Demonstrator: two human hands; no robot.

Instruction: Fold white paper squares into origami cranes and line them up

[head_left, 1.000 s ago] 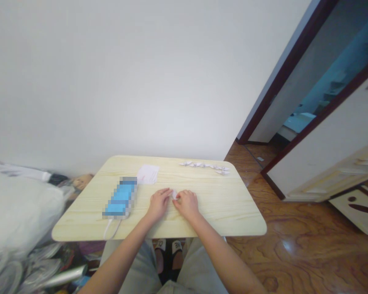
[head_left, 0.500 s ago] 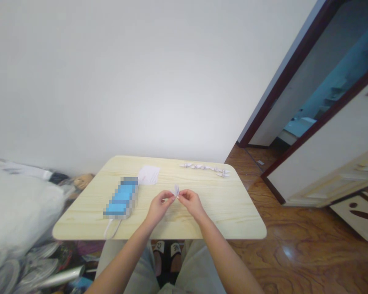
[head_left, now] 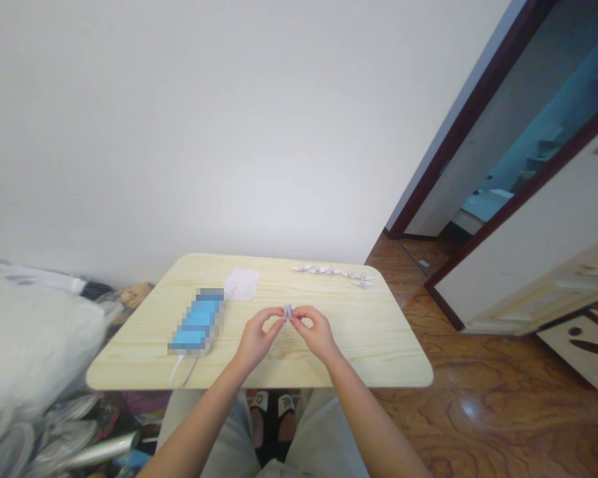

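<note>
Paper, seemingly folded, at lower centre: left hand and right hand pinch it; uneven tugging could tear it.

A phone, a bundle, a door frame

The phone lies on the pale table, its screen a blue blur, a white cable trailing to the near edge. A white wall rises behind. Down at left sits the big white bundle, a silvery tube below it. Off right, the dark-red door frame meets the glossy wood floor, a pale cabinet nearby.
</note>
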